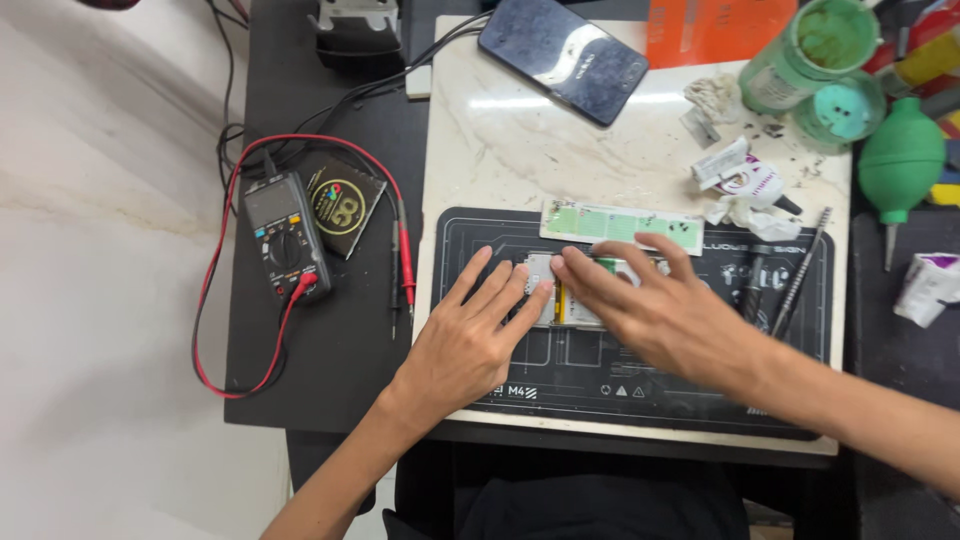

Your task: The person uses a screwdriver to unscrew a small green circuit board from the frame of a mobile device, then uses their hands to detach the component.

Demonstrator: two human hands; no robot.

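Your dark work mat (500, 380) lies on the pale marble slab (520, 150). An orange package (715, 28) sits at the slab's far edge beside a green jar (810, 55). Your left hand (470, 340) and right hand (665, 315), fingers spread flat, press the opened phone (565, 300) mid-mat; a green-labelled strip (620, 226) lies just beyond it.

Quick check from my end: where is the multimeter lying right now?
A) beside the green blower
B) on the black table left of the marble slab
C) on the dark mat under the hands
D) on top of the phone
B: the multimeter lies on the black table, left of the marble slab, with its red lead looping round it.
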